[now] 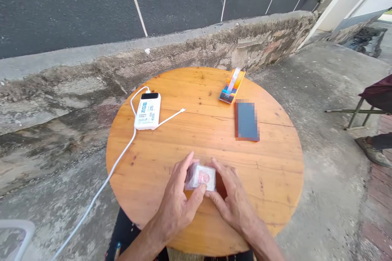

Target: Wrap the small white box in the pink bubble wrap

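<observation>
A small box (204, 176) in clear plastic wrap, white with a red mark on its top, is between my two hands near the front of the round wooden table (196, 228). My left hand (180, 195) is closed on its left side, with the thumb on the near edge. On the right, my right hand (231, 193) grips the other side with thumb and fingers. Loose wrap shows at the box's left end. The fingers hide part of its sides.
A white power bank (148, 111) with a white cable (113, 169) lies at the table's left. An orange tape dispenser (232, 85) stands at the back, and a blurred flat dark object (246, 120) lies before it. At far right are a person's shoe (374, 151) and a folding stool (357, 112).
</observation>
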`<state>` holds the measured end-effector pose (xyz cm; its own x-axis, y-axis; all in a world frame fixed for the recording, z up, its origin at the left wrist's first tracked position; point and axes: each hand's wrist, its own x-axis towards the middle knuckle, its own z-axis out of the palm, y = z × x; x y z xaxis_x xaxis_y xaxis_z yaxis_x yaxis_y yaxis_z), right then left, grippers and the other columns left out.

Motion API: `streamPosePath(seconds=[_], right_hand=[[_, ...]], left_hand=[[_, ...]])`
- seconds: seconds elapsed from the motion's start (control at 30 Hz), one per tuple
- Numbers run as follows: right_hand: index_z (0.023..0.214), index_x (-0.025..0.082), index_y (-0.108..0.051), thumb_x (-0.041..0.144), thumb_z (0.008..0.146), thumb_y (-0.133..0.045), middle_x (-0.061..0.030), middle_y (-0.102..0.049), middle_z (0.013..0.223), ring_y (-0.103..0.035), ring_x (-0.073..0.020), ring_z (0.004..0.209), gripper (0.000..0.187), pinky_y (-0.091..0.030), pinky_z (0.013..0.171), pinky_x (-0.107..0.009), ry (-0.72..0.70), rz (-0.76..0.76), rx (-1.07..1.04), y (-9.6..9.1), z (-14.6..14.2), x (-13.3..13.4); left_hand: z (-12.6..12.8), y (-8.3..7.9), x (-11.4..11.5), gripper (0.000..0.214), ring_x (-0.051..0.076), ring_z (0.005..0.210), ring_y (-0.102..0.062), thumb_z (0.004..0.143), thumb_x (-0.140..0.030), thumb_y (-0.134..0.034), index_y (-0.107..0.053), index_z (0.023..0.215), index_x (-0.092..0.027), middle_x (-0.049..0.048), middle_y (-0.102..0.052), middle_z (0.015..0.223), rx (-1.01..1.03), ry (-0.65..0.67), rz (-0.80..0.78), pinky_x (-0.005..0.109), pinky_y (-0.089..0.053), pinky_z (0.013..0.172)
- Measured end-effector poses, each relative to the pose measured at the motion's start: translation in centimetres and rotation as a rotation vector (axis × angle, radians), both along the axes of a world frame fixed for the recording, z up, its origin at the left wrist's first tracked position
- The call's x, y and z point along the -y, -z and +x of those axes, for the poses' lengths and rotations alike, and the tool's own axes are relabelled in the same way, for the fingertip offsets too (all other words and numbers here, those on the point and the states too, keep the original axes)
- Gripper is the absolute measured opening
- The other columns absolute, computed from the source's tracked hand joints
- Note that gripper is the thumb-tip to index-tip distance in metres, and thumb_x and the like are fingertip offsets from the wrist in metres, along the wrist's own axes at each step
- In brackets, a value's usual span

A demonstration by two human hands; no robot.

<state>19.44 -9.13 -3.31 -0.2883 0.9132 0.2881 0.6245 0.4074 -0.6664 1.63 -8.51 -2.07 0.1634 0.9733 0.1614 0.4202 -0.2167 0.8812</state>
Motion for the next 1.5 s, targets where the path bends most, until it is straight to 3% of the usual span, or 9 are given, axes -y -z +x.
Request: streamPosePath(seconds=[0.2, 0.43, 0.83, 1.1, 1.3, 1.5], right_hand=[[0.147, 0.033, -0.019, 0.031, 0.089, -0.053, -0.0084, -0.053, 0.133, -0.051, -0.0294, 0.12, 0.067, -0.042, 0.099, -0.051, -0.015, -0.017, -0.012, -0.4, 0.0, -0.2], [0.148, 0.029, -0.014, 0.035, 0.082, -0.062, -0.0105, -0.032, 0.149, -0.033, -0.0331, 0.135, 0.083, -0.03, 0.108, -0.058, 0.0, -0.076, -0.06, -0.4, 0.2, 0.3], [0.147, 0.028, -0.022, 0.034, 0.083, -0.062, -0.0097, -0.05, 0.136, -0.046, -0.0288, 0.126, 0.076, -0.038, 0.104, -0.051, 0.025, -0.075, -0.091, -0.3, 0.1, -0.1], [0.142, 0.029, -0.034, 0.037, 0.084, -0.061, -0.0095, -0.05, 0.136, -0.047, -0.0279, 0.124, 0.064, -0.041, 0.102, -0.049, 0.048, -0.039, -0.102, 0.4, 0.3, -0.4], [0.142, 0.026, -0.032, 0.038, 0.083, -0.063, -0.0105, -0.05, 0.135, -0.049, -0.0265, 0.123, 0.067, -0.041, 0.103, -0.047, 0.067, -0.056, -0.148, 0.3, 0.1, -0.4], [0.143, 0.026, -0.029, 0.038, 0.08, -0.067, -0.0106, -0.043, 0.143, -0.042, -0.0274, 0.13, 0.075, -0.035, 0.108, -0.048, -0.005, -0.048, -0.174, 0.0, 0.2, -0.4]], left_hand=[[-0.1, 0.0, -0.2, 0.064, 0.025, 0.118, -0.051, 0.084, -0.028, -0.056, -0.027, 0.141, -0.025, 0.0111, -0.05, 0.13, 0.045, -0.033, -0.036, 0.043, -0.043, 0.099], [-0.9, -0.6, 0.1, 0.069, 0.029, 0.13, -0.039, 0.082, -0.024, -0.054, -0.025, 0.144, -0.023, 0.0125, -0.04, 0.141, 0.149, 0.026, -0.028, 0.049, -0.033, 0.108], [-0.8, 0.0, -0.1, 0.077, 0.027, 0.124, -0.045, 0.074, -0.013, -0.053, -0.023, 0.144, -0.022, 0.0119, -0.047, 0.134, 0.104, 0.025, 0.02, 0.047, -0.035, 0.106], [-0.6, 0.1, -0.3, 0.072, 0.025, 0.118, -0.051, 0.073, -0.015, -0.055, -0.032, 0.141, -0.021, 0.0094, -0.053, 0.126, 0.059, 0.001, 0.027, 0.043, -0.04, 0.102], [-0.5, 0.3, -0.4, 0.069, 0.026, 0.124, -0.046, 0.074, -0.015, -0.054, -0.033, 0.14, -0.02, 0.0108, -0.049, 0.134, 0.041, 0.002, 0.098, 0.045, -0.036, 0.106], [-0.5, 0.3, -0.4, 0.071, 0.026, 0.123, -0.047, 0.07, -0.012, -0.053, -0.035, 0.139, -0.018, 0.0115, -0.051, 0.133, 0.025, 0.008, 0.142, 0.045, -0.037, 0.105]])
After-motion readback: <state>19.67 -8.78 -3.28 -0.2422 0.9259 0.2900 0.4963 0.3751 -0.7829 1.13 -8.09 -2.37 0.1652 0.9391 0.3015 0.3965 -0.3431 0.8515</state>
